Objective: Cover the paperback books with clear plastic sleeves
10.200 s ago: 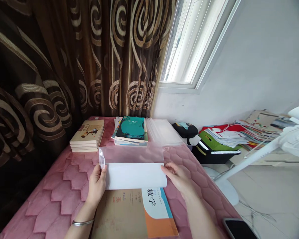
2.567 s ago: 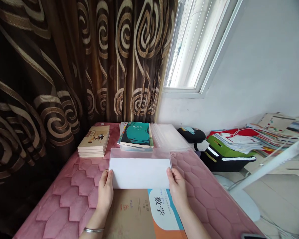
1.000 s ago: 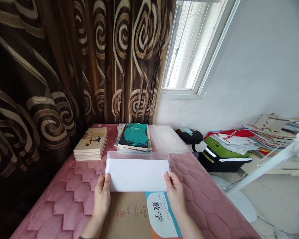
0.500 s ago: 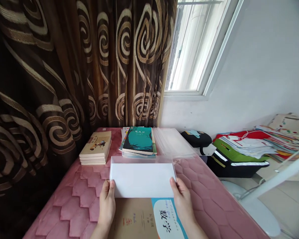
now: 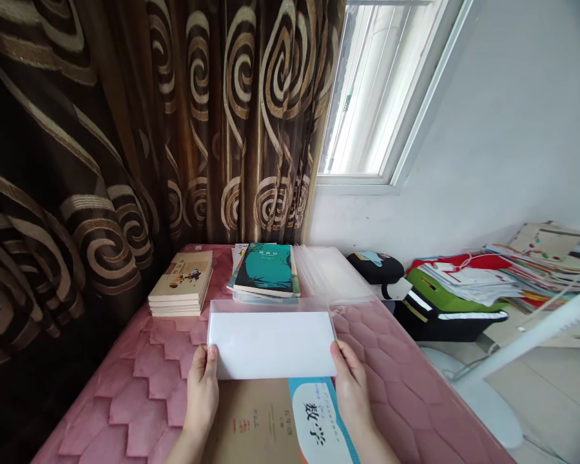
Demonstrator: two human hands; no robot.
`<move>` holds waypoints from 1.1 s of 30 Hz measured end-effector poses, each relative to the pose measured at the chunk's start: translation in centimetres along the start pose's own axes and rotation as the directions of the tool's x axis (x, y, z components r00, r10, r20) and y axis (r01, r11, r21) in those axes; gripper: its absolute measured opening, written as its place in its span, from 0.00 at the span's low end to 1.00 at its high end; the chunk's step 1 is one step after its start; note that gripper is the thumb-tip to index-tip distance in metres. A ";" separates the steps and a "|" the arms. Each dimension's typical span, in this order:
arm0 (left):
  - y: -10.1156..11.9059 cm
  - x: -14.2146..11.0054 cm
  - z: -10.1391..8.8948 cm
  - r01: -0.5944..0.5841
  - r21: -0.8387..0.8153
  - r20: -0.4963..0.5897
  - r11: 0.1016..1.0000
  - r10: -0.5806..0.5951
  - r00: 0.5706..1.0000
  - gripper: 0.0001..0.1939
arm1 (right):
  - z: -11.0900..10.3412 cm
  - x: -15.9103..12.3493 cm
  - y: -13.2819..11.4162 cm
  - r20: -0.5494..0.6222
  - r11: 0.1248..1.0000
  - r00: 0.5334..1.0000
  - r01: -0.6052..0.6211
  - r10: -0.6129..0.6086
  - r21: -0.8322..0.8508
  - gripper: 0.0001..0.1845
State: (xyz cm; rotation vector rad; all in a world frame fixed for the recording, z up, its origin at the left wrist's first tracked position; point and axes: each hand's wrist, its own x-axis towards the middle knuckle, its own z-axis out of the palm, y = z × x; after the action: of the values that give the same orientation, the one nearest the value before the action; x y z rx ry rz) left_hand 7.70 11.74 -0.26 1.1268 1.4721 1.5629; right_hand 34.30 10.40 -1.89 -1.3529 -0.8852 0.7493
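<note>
Head view: nearest you, the book [image 5: 251, 422] lies on the pink bed [image 5: 125, 406], its brown cover edged on the right by a blue, white and orange strip with large black characters. Your forearms run up either side of it, the right one overlapping that strip. Your left hand [image 5: 203, 386] grips the white sheet [image 5: 273, 345] at its left edge, thumb on top and fingers curled. Your right hand [image 5: 352, 380] grips the same sheet at its right edge, thumb likewise on top. The sheet spans the gap between your hands, just beyond the visible part of the book's cover; you cannot tell whether the two are joined. A strip of clear film [image 5: 270, 305] shows past the sheet's far edge.

Farther out on the bed, you have a stack of tan books [image 5: 181, 283] on the left, a pile topped by a teal book [image 5: 265, 267] in the middle, and clear sleeves [image 5: 336, 274] lying just right of that pile. Off the bed to your right are the fan stand [image 5: 488, 409], a black case [image 5: 374, 266] and a black-and-green box [image 5: 439, 296] with papers [image 5: 483, 280] on top. Behind everything hang the swirl-patterned curtain [image 5: 241, 96] and, right of it, the window [image 5: 372, 90].
</note>
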 end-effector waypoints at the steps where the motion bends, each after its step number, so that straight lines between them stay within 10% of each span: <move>1: 0.0 0.0 0.0 -0.005 -0.005 -0.004 1.000 0.005 1.000 0.28 | 0.0 0.0 0.0 0.012 1.000 1.000 0.000 0.000 0.007 0.23; 33: 0.6 -0.3 0.1 -0.002 -0.047 0.002 0.999 0.002 1.000 0.27 | 0.1 0.0 0.2 0.033 0.998 0.999 0.042 -0.041 -0.047 0.24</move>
State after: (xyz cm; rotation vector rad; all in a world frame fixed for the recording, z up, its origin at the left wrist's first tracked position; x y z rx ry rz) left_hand 7.98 11.45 0.29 1.1030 1.4255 1.5895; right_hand 34.23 10.50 -2.13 -1.3634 -0.9595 0.7237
